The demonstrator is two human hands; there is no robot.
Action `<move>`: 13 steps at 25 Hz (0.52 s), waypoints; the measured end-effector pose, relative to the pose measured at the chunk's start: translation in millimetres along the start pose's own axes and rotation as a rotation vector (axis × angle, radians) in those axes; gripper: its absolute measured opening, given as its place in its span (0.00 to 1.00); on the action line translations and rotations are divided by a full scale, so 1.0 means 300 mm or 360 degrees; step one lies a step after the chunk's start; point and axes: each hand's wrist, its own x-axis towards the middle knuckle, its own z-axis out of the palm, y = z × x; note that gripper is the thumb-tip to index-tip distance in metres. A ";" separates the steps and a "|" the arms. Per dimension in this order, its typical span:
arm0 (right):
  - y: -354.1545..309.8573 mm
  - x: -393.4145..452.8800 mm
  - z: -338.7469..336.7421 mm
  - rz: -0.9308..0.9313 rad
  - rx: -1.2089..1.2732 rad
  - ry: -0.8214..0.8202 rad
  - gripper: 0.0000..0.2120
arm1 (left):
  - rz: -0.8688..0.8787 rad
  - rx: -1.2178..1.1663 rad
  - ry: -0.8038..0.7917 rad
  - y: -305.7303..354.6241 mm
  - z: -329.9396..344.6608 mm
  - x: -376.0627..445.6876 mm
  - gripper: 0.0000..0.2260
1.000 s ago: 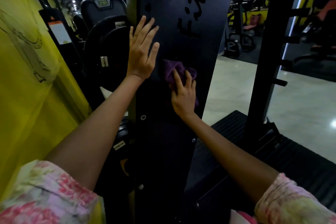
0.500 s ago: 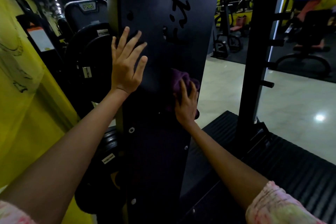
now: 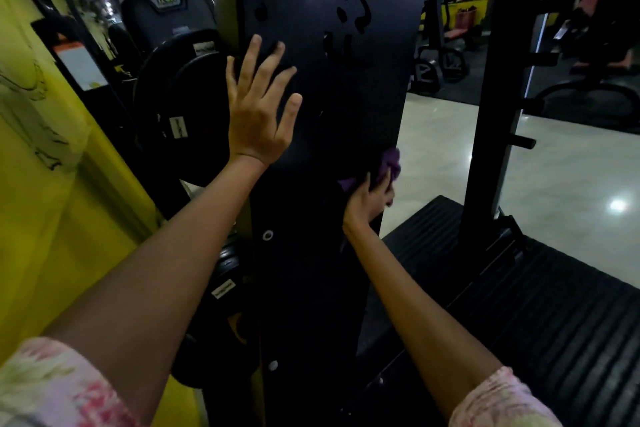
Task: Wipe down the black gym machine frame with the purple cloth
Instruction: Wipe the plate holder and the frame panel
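Observation:
A tall black machine frame panel (image 3: 325, 135) with cut-out lettering rises in front of me. My left hand (image 3: 258, 107) lies flat on its left part, fingers spread and straight. My right hand (image 3: 369, 199) holds the bunched purple cloth (image 3: 390, 165) against the panel's right edge, fingers curled round the cloth. Most of the cloth is hidden under the hand; a purple fold shows above the fingers.
A yellow wall (image 3: 45, 184) stands close on the left. Black weight plates (image 3: 180, 107) hang behind the panel. A ribbed black platform (image 3: 519, 305) lies at lower right with a black upright post (image 3: 491, 87) on it. Pale tiled floor (image 3: 571, 177) and other machines lie beyond.
My right hand has slid the purple cloth down and to the right, from the middle of the panel to its right edge. My left hand stays flat on the panel.

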 end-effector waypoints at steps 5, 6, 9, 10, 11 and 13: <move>-0.191 -0.085 0.068 -0.1003 -0.0295 -0.0203 0.24 | -0.0006 -0.0044 0.0008 -0.008 0.000 -0.001 0.17; -0.171 -0.070 0.071 -0.1090 -0.0375 -0.0149 0.24 | 0.0007 -0.0072 0.0012 -0.010 0.001 -0.005 0.17; -0.009 -0.027 0.057 -0.0515 -0.0329 0.0126 0.23 | 0.0059 -0.0183 0.0036 -0.012 0.006 -0.011 0.16; 0.059 -0.038 0.051 -0.0153 -0.0301 0.0162 0.24 | 0.0062 -0.0208 0.0049 -0.012 0.009 -0.009 0.15; 0.117 -0.069 0.047 0.0173 -0.0292 0.0145 0.25 | 0.0065 -0.0247 0.0064 -0.017 0.010 -0.009 0.15; 0.185 -0.155 0.044 0.0533 -0.0228 0.0096 0.27 | 0.0085 -0.0340 0.0097 -0.020 0.015 -0.018 0.14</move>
